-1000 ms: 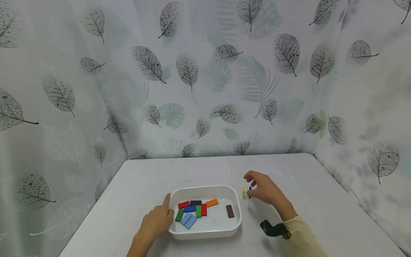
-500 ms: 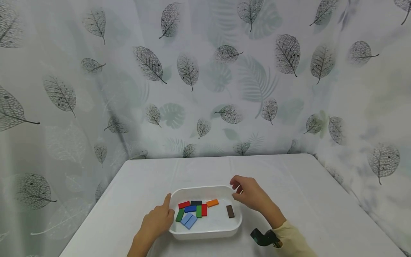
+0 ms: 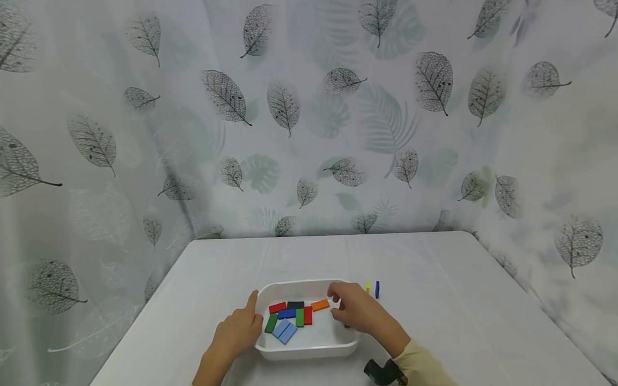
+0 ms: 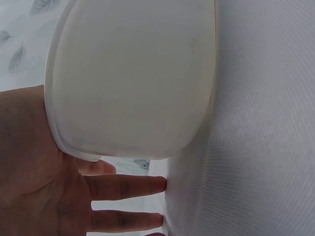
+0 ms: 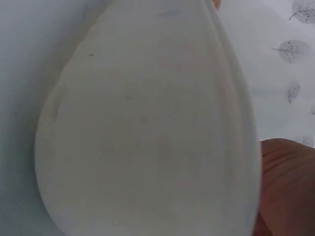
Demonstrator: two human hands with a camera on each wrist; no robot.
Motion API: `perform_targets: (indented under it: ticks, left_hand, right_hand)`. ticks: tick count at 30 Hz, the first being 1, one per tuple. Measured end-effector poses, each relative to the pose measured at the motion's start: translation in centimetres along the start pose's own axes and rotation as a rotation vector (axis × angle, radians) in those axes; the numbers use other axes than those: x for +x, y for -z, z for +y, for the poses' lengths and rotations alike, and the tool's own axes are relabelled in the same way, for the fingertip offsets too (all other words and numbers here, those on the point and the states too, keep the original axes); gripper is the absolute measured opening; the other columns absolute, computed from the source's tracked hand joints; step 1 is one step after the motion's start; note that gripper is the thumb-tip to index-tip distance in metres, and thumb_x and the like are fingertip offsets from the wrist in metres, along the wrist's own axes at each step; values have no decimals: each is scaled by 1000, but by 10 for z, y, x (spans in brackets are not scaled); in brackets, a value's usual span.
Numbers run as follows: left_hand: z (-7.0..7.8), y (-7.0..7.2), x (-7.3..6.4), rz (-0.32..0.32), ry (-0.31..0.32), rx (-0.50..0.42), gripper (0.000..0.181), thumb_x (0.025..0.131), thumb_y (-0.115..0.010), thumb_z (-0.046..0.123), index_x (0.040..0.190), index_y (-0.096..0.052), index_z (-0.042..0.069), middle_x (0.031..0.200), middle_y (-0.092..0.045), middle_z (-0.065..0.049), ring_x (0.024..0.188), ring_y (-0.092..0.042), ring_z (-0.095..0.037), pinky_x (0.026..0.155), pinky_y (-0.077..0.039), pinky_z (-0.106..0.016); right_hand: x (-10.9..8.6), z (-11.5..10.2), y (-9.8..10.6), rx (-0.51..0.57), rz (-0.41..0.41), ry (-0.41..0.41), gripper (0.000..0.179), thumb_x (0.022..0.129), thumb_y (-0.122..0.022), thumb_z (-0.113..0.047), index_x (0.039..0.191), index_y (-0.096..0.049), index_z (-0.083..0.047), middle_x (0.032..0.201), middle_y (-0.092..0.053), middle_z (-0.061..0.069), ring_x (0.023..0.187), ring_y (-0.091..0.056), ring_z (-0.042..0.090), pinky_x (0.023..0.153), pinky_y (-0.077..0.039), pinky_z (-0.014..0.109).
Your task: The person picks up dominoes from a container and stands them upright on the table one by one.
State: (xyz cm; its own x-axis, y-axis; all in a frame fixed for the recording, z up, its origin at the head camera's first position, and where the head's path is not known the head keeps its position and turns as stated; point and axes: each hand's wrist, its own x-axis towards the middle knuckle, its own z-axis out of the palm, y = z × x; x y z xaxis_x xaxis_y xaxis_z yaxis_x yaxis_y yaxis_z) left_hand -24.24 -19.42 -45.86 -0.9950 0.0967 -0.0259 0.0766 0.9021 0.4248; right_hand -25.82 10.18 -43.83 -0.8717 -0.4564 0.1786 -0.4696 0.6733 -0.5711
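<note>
A white plastic tray (image 3: pixel 309 354) holds flat coloured blocks: two red ones, a black block (image 3: pixel 295 305), a blue block (image 3: pixel 287 314), two green, two light blue, and an orange block (image 3: pixel 321 305). My left hand (image 3: pixel 236 329) rests against the tray's left end, index finger along the rim; in the left wrist view its other fingers (image 4: pixel 125 187) reach down straight beside the wall. Over the tray's right part hovers my right hand (image 3: pixel 357 308), thumb and fingertips bent and apart near the orange block, nothing visible between them. It mostly hides the brown block.
Beyond the tray's right end, a yellow block (image 3: pixel 368 287) and a dark blue block (image 3: pixel 377 289) stand on edge on the white table (image 3: pixel 458 316). A leaf-patterned curtain (image 3: pixel 309 134) surrounds the table's back and sides.
My right hand has moved left from beside the yellow and dark blue blocks, across the rim, to above the tray. Those two blocks show again behind it. My left hand has stayed put.
</note>
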Motion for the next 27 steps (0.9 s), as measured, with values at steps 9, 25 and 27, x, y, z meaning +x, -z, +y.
perform_targets:
  ticks: [9,25,27]
  left_hand:
    - [0,0,-1,-4,1,2,63,101,-53,21,157,-37,-4,67,-51,-4,54,-48,-21,50,-43,-34]
    - [-1,-1,1,3,1,-3,63,102,-54,22,157,-36,-2,66,-50,-4,52,-48,-20,49,-44,-33]
    - [-1,-2,1,3,3,-3,63,101,-54,22,157,-36,-2,66,-50,-4,52,-48,-20,49,-43,-33]
  right_hand:
    - [2,1,-21,-418,-24,27,31,88,-84,-19,113,-67,-11,94,-66,1,72,-55,11,64,-55,29]
    - [1,2,-33,-626,-36,15,36,86,-84,-27,116,-72,-11,89,-67,2,63,-50,12,57,-50,29]
    - [2,3,-33,-613,-44,20,37,86,-84,-28,116,-72,-12,90,-68,2,65,-52,13,59,-52,29]
